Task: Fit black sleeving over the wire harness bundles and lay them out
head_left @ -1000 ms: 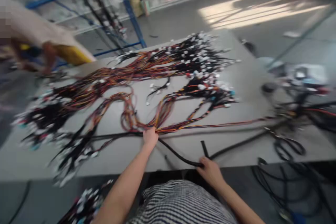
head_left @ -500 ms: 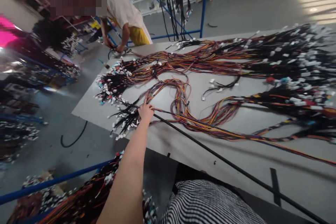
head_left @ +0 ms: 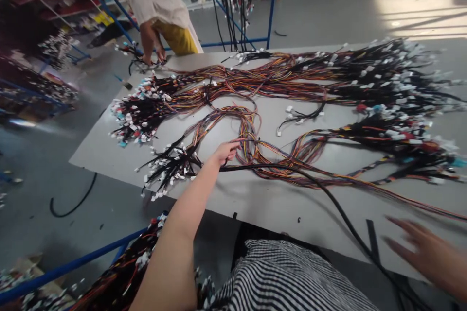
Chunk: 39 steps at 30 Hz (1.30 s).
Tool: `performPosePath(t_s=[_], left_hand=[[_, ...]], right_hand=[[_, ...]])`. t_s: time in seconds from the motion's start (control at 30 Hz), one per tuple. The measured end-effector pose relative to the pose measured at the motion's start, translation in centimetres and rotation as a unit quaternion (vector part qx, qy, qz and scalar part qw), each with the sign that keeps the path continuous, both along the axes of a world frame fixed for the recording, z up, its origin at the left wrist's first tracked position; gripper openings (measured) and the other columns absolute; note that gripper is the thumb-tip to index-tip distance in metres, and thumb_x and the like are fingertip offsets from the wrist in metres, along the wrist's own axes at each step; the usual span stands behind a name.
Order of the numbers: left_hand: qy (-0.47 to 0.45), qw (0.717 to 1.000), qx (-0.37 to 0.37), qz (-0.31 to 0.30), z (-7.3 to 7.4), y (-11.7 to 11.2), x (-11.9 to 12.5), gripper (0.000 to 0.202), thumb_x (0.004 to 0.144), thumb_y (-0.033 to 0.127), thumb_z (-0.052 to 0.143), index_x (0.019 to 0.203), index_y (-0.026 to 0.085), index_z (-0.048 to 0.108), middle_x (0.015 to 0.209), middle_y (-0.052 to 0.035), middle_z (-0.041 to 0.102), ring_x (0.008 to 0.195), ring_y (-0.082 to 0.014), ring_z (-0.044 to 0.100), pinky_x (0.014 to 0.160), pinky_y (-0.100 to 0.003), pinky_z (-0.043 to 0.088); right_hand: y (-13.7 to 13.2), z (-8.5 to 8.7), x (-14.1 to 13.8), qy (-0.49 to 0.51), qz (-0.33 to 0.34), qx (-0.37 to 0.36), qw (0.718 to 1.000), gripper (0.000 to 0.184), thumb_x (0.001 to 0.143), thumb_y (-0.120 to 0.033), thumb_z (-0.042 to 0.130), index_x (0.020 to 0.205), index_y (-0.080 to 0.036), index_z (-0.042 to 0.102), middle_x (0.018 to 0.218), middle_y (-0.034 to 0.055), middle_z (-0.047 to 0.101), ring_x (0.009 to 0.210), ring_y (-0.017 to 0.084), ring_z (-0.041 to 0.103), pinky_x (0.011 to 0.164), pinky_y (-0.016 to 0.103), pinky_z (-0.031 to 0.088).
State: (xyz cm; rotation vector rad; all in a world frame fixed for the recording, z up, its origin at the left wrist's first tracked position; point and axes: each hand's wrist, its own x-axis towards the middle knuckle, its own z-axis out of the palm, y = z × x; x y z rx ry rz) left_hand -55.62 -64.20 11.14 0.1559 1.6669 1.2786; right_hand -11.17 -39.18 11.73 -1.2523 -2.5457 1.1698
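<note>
At the far left end of a long grey work table (head_left: 255,209), a co-worker's hands (head_left: 148,51) sit at a small tangle of wires (head_left: 135,56). Nearer, a spray of black wires tipped with white connectors (head_left: 171,163) fans across the tabletop. To its right, the person's left hand (head_left: 226,152) reaches out narrow, fingers extended, against looped orange-and-yellow harness wires (head_left: 248,148), just above a black cable (head_left: 270,166); it may be pinching them, though that is hard to tell. At the near right, the blurred right hand (head_left: 426,252) hangs open, fingers spread wide, holding nothing.
</note>
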Motion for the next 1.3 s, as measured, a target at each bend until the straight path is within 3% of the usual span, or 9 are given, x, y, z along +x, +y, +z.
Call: performPosePath(t_s=[0.17,0.3,0.4,0.57,0.83,1.0,1.1,1.2,1.3], left_hand=[[0.004,0.998,0.050,-0.046,3.3,-2.0,4.6,0.025,0.075,0.030,0.069,0.089,0.010,0.064,0.046,0.0090,0.033,0.040,-0.0036,0.026,0.042,-0.019,0.020],[0.089,0.992,0.057,-0.064,3.8,-6.0,5.7,0.038,0.076,0.047,0.067,0.091,0.011,0.065,0.055,0.0044,0.049,0.050,-0.0077,0.044,0.054,-0.022,0.040],[0.220,0.965,0.014,-0.143,3.0,-9.9,5.1,0.045,0.072,0.052,0.071,0.095,0.014,0.066,0.084,-0.0032,0.066,0.077,-0.0151,0.059,0.075,-0.027,0.046],[0.341,0.902,-0.075,-0.254,1.2,-13.1,4.1,0.041,0.083,0.053,0.056,0.070,0.015,0.064,0.071,-0.0030,0.063,0.072,-0.0168,0.057,0.070,-0.027,0.042],[0.371,0.922,-0.110,0.007,3.0,-10.4,-3.7,0.049,0.093,0.055,0.032,0.069,0.017,0.052,0.051,0.0042,0.041,0.048,-0.0110,0.042,0.050,-0.022,0.032],[0.651,0.735,-0.107,-0.155,9.6,-10.9,-6.0,0.050,0.091,0.056,0.043,0.064,0.017,0.056,0.058,-0.0008,0.051,0.057,-0.0133,0.047,0.056,-0.025,0.029],[0.752,0.617,-0.077,-0.220,11.1,-11.8,-5.2,0.047,0.090,0.057,0.046,0.068,0.018,0.062,0.063,-0.0028,0.055,0.062,-0.0145,0.050,0.060,-0.027,0.031],[0.751,0.584,-0.113,-0.287,8.1,-13.4,-4.6,0.045,0.090,0.054,0.049,0.069,0.018,0.065,0.070,-0.0054,0.057,0.072,-0.0169,0.054,0.068,-0.029,0.037],[0.661,0.625,-0.275,-0.310,3.0,-15.6,-3.5,0.031,0.091,0.036,0.053,0.077,0.015,0.069,0.090,-0.0122,0.063,0.091,-0.0232,0.057,0.082,-0.036,0.040]], right_hand=[[-11.8,0.7,-21.0,0.056,0.363,0.049,0.929,0.060,0.075,-0.044,0.064,0.129,-0.018,0.059,0.135,0.0137,0.053,0.125,0.033,0.045,0.108,0.050,0.028],[-20.6,0.7,-27.4,-0.106,0.433,-0.213,0.870,0.038,0.084,-0.038,0.059,0.113,-0.014,0.062,0.089,0.0098,0.067,0.076,0.021,0.059,0.073,0.032,0.046],[-22.3,0.5,-27.0,-0.095,0.406,-0.341,0.843,0.031,0.096,-0.037,0.041,0.095,-0.015,0.062,0.067,0.0023,0.058,0.056,0.013,0.047,0.056,0.025,0.037],[-21.1,1.3,-27.3,-0.050,0.402,-0.240,0.882,0.029,0.095,-0.034,0.044,0.081,-0.015,0.060,0.067,0.0011,0.055,0.063,0.013,0.046,0.058,0.025,0.031],[-19.9,-2.4,-20.6,-0.218,0.489,-0.123,0.836,0.022,0.087,-0.025,0.049,0.090,-0.015,0.068,0.095,0.0103,0.069,0.087,0.023,0.062,0.073,0.028,0.042],[-13.7,-3.6,-15.5,-0.121,0.302,-0.084,0.942,0.045,0.090,-0.053,0.040,0.079,-0.017,0.064,0.069,0.0066,0.064,0.067,0.022,0.060,0.063,0.028,0.044],[-10.7,-1.9,-14.3,-0.029,0.162,-0.075,0.983,0.055,0.081,-0.068,0.041,0.074,-0.018,0.064,0.064,0.0047,0.061,0.062,0.022,0.059,0.057,0.028,0.046],[-9.4,-0.6,-13.6,0.012,0.065,-0.048,0.997,0.055,0.073,-0.069,0.046,0.074,-0.018,0.067,0.064,0.0043,0.062,0.064,0.023,0.061,0.057,0.027,0.048],[-8.7,-0.9,-13.2,0.016,0.033,-0.046,0.998,0.052,0.069,-0.069,0.051,0.076,-0.020,0.069,0.064,0.0038,0.064,0.067,0.024,0.064,0.059,0.028,0.050]])
